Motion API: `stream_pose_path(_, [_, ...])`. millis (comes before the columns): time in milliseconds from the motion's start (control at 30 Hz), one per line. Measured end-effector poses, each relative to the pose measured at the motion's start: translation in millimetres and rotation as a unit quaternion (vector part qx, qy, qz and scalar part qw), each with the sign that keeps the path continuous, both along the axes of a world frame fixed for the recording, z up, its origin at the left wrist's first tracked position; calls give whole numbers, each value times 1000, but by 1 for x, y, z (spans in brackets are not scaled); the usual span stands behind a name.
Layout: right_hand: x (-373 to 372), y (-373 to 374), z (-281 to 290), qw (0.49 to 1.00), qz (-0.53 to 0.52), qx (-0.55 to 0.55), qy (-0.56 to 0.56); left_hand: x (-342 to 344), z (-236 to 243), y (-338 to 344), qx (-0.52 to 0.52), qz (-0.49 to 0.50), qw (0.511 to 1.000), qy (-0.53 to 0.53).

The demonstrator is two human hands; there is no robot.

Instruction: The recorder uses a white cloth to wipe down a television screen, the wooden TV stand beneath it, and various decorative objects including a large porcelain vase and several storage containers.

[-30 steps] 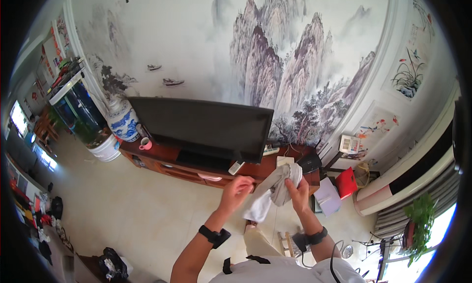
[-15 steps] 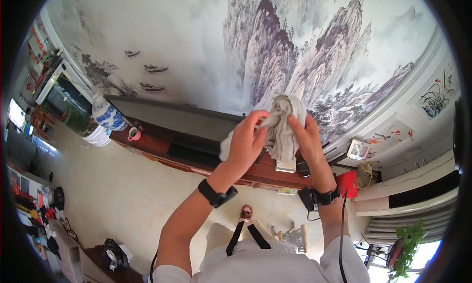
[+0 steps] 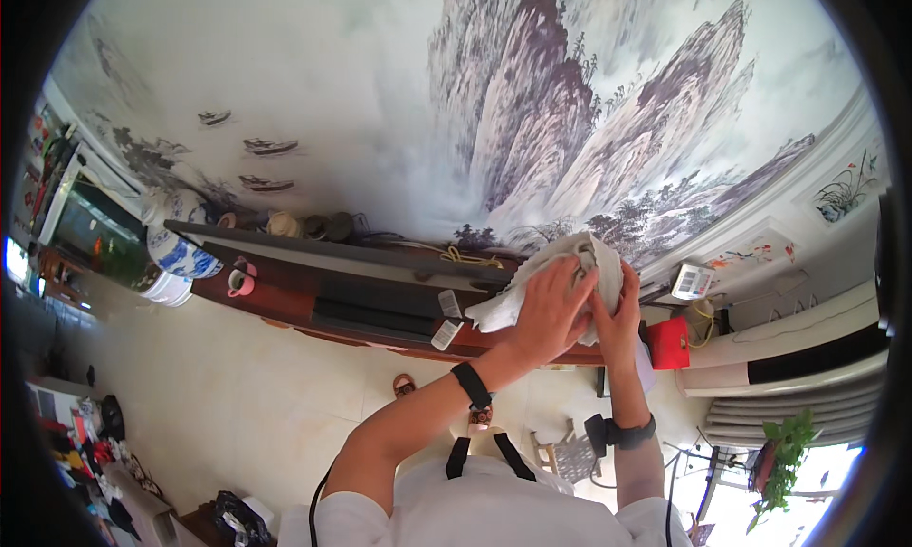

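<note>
Over the right part of a reddish-brown cabinet point(image 3: 280, 295), both hands are on a bunched whitish cloth point(image 3: 503, 307). My left hand point(image 3: 551, 305) lies across the front of it, fingers bent into the folds. Around the right edge of the cloth curls my right hand point(image 3: 622, 317), its thumb close to the left fingertips. The cloth hides whatever is behind or under it. Two pale remote controls point(image 3: 447, 334) lie just left of the cloth.
A thin dark television point(image 3: 380, 259) stands along the cabinet, with a long black bar point(image 3: 370, 314) before it. Further left are a pink mug point(image 3: 243, 279) and a blue-and-white vase point(image 3: 180, 248). A red box point(image 3: 669, 345) is beside my right wrist. Behind the television lies a yellowish cord point(image 3: 465, 256).
My view has shifted, showing more behind the television. The cloth, earlier gathered upright between my hands, is now bundled lower, and my hands have come together on it. The remotes now show.
</note>
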State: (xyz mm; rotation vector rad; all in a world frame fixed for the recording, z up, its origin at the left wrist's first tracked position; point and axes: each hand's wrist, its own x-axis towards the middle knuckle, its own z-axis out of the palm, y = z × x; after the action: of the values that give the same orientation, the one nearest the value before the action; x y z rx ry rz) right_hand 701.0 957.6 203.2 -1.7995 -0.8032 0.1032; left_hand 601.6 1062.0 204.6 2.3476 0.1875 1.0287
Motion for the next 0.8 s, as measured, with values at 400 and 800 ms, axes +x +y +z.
stream_pose_path(400, [-41, 29, 10, 983, 3, -141, -116, -14, -26, 53, 30, -65, 995, 63])
stream_pose_path(800, [-110, 155, 0, 977, 202, -30, -53, -133, -22, 164, 52, 38, 991, 120])
